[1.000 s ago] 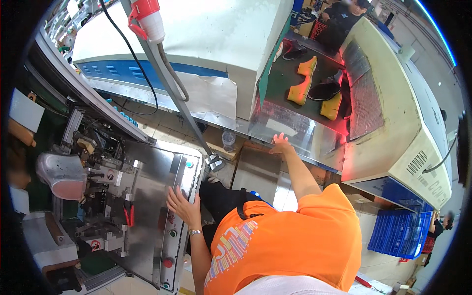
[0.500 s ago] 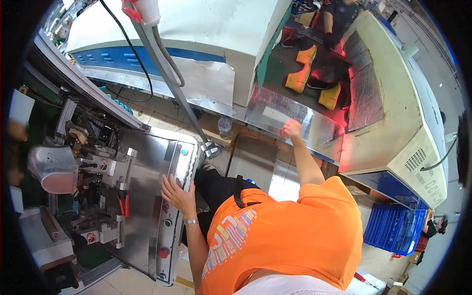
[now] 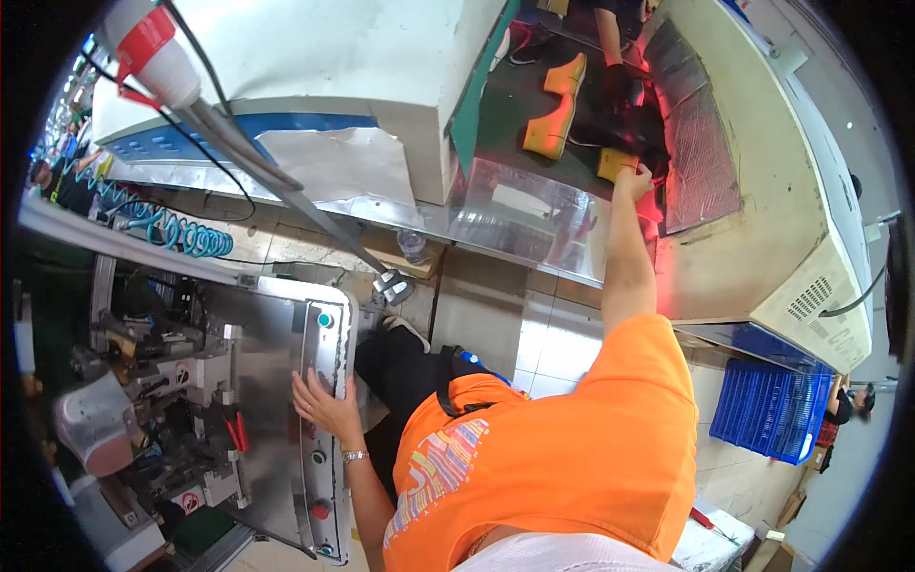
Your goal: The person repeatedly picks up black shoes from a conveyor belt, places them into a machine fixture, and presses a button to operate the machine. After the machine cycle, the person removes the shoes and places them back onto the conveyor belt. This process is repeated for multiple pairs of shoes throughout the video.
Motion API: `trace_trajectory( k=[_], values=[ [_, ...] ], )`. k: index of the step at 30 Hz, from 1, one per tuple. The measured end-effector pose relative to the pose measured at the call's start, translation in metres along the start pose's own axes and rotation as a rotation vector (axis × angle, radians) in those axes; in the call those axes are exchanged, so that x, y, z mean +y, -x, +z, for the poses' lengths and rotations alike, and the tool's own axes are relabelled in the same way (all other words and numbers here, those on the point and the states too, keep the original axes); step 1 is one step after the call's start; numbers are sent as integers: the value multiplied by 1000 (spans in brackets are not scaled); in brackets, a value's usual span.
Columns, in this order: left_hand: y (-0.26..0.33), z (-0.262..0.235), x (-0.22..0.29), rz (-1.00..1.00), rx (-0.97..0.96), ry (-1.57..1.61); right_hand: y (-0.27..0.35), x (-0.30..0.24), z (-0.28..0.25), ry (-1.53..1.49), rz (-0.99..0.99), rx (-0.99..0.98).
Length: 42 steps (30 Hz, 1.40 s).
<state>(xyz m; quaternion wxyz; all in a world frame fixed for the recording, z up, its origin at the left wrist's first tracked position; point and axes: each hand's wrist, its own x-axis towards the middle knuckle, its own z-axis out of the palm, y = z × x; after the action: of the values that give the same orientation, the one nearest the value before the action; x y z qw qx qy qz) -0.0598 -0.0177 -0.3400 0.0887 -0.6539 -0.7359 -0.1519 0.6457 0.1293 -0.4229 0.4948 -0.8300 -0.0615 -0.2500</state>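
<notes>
At the frame's upper right, the right hand (image 3: 635, 181) touches the lower yellow piece (image 3: 615, 165) on the dark belt (image 3: 510, 114); whether its fingers grip it, I cannot tell. Lower left, the left hand (image 3: 330, 410), fingers spread and released, rests on the metal panel (image 3: 326, 357).

The yellow block (image 3: 613, 164), solid and plain-sided, lies flat at the far right, its colour warmed by red light; the right hand (image 3: 633, 181) touches and partly hides its near end, and its far edge is lost against something dark. At the near left, the silvery metal control panel (image 3: 323, 484), worn-edged, carries round green and red buttons in a row.
</notes>
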Motion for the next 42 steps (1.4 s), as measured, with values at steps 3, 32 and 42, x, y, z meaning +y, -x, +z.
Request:
trace_trajectory(
  k=[3, 32, 42],
  values=[
    [2, 3, -4, 8, -17, 10, -65, 7, 30, -320, 343, -468],
    [-42, -40, 74, 45, -48, 861, 6, -176, -174, -567, -320, -627],
    [-128, -127, 105, -60, -914, 1785, 174, -307, -327, -996, -666, -1394]
  ],
)
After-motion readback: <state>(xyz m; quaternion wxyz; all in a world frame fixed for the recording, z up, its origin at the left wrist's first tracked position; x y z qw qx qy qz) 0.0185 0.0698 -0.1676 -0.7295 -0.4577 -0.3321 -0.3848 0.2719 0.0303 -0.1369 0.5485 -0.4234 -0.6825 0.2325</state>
